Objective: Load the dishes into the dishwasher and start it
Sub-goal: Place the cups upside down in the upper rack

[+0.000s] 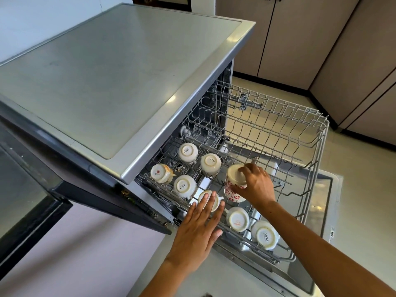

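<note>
On the pulled-out upper rack of the open dishwasher: eight cups, all upside down. Seven white, one red-patterned cup. Left hand flat, fingers straight, touching a white cup. Right hand grips the patterned cup from above. Far half of rack bare.

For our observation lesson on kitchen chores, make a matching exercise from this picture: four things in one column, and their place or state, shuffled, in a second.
Column one:
1. red-flowered mug
2. left hand
3. upper rack
4. dishwasher door

Column two:
A. pulled out, holding upside-down cups
B. gripped by the right hand
C. folded down open beneath the rack
D. fingers straight, resting on a white cup

Pairs: 1-B, 2-D, 3-A, 4-C
</note>
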A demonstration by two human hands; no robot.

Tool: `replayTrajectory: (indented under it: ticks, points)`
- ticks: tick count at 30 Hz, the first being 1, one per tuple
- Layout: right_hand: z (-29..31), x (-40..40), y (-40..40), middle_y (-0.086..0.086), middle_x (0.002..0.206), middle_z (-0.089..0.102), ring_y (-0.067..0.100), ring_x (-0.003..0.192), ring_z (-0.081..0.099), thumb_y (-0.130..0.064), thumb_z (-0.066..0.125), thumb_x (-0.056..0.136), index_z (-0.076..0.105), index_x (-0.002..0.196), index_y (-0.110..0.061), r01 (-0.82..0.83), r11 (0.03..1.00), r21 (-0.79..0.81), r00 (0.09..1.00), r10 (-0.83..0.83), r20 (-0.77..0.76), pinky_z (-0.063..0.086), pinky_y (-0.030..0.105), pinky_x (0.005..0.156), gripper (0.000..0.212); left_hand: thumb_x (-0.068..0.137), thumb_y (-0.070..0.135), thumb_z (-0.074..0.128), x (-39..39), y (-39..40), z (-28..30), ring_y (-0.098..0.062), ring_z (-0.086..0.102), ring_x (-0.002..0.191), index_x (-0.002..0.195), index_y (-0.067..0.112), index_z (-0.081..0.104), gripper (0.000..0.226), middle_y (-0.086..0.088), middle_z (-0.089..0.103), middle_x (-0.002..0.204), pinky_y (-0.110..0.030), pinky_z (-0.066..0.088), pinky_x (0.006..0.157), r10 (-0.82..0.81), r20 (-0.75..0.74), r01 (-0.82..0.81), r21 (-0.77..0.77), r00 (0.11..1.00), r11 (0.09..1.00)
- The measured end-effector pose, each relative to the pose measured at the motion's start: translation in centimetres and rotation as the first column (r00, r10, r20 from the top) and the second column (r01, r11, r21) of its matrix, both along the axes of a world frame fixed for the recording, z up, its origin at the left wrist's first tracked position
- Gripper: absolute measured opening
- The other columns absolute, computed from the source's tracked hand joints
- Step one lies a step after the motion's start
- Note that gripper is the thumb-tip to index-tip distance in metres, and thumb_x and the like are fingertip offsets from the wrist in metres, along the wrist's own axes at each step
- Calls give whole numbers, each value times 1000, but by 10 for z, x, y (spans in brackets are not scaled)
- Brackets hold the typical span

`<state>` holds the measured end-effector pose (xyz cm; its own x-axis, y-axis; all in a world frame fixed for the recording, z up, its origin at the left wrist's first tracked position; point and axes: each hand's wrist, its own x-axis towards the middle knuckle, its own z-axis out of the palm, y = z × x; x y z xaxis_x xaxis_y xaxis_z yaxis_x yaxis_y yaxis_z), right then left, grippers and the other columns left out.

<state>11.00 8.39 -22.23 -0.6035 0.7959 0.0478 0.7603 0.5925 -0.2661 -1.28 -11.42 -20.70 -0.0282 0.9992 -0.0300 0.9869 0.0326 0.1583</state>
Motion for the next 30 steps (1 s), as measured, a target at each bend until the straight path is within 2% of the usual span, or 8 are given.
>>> replayTrajectory:
  ticks: [10,18,21,24,30]
  points:
    - [-6,-2,0,19,109,55,34,91,56,-41,82,64,58,107,-4,9,1000,19,997,-7,-71,51,38,61,61,100,46,22,0,1,1,-24,8,146,153,21,12,59,-6,10,159,-40,12,112,6,-2,-6,11,1000,1000]
    - [-5,-2,1,15,118,50,31,100,52,-48,78,67,54,113,-9,24,999,-25,998,-26,-51,51,38,67,65,100,45,24,2,0,-1,-24,4,146,153,22,11,59,-5,7,160,-40,11,112,5,17,-5,4,1000,1000]
    - [-2,-4,3,18,110,53,34,93,55,-43,81,64,56,105,-7,-39,998,46,995,43,-90,52,38,56,61,100,45,24,1,0,0,-24,3,146,153,22,10,59,-5,6,160,-40,11,112,2,21,-2,7,1000,1000]
    - [5,-7,5,20,108,55,35,89,55,-41,82,63,55,101,-5,-34,996,82,985,47,-165,52,38,49,59,100,45,25,0,0,-1,-24,2,147,153,21,11,60,-5,6,160,-40,9,113,5,9,-5,13,1000,1000]
    - [14,-11,8,21,110,55,35,90,55,-41,81,65,57,102,-4,14,995,100,976,8,-215,49,36,54,58,100,45,24,1,1,-1,-24,4,146,153,21,13,59,-6,8,159,-40,9,113,9,22,-9,7,1000,1000]
